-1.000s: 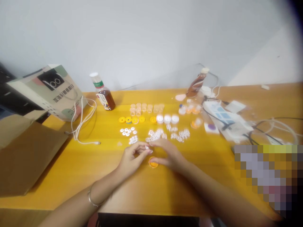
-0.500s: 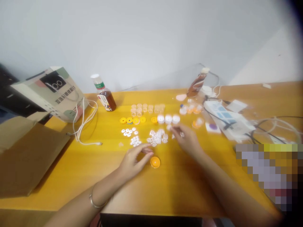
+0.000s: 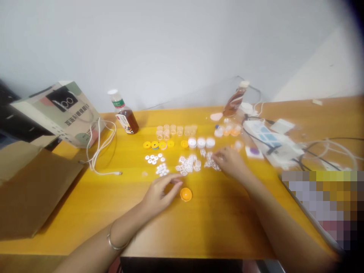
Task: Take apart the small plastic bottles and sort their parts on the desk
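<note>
My left hand [image 3: 159,193] rests on the table with its thumb and fingers curved and a gap between them, holding nothing. Just right of its fingertips sits an orange round cup-like part [image 3: 186,194] with a small pale dot at its centre. My right hand [image 3: 231,162] reaches to the right edge of a pile of small white openwork pieces [image 3: 210,162]. Its fingertips are drawn together there, and what they pinch, if anything, is hidden. Between the hands lies another heap of white openwork pieces [image 3: 188,165]. Small white discs [image 3: 155,158] and white beads [image 3: 162,169] lie beyond my left hand.
Behind are yellow rings [image 3: 155,145], white round parts [image 3: 201,142] and clear cups [image 3: 166,130]. Two drink bottles [image 3: 127,120] [image 3: 236,100] stand farther back. A cardboard box [image 3: 36,185], paper bag [image 3: 65,113] and white cable [image 3: 96,151] occupy the left; cables and a plastic packet [image 3: 267,138] the right.
My right hand has moved a little to the right, from beside the white round parts to the right-hand pile of openwork pieces. The left hand stays in place.
</note>
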Tool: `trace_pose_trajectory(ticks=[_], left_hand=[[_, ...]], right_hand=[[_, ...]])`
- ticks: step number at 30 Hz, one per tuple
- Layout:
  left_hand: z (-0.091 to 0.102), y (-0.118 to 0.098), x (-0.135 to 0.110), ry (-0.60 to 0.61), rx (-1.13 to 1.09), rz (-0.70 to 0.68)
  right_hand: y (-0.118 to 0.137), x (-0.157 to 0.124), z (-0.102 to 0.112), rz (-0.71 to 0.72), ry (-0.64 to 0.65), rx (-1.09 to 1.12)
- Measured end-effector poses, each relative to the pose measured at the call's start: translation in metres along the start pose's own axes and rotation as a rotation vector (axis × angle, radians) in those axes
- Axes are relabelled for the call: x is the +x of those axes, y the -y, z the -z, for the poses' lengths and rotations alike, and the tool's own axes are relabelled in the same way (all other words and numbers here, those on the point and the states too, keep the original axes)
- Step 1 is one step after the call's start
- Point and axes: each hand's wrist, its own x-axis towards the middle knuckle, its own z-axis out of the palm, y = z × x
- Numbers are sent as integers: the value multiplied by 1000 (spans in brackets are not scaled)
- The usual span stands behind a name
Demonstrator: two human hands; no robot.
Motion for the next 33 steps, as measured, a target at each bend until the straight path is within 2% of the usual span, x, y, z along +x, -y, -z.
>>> trace_pose_trajectory(ticks=[2,5,10,13,19,22,25,27,30,33], left_hand=[[0,1,0,-2,6,-1],[0,2,-1,-4,14,1],[1,2,0,11,32,-12],[1,1,0,31,43,-20],[4,1,2,75,75,-35],[10,-3,4,160,122,-66],[14,-8,5,290,157,-79],[13,-7,5,346,171,-74],[6,-1,4,375,195,-78],[-1,6,3,371,229,-80]], right_hand=[[3,0,3,19,-69,9],[11,-1,1,134,-122,103],[19,-5,-13,317,21,185],[20,-7,-13,317,64,152],[24,-7,6,281,79,63],[27,-7,9,277,14,108],[36,-12,12,323,-29,246],[46,-19,13,407,30,340],[65,-29,14,532,228,422],[79,-36,10,596,419,410]])
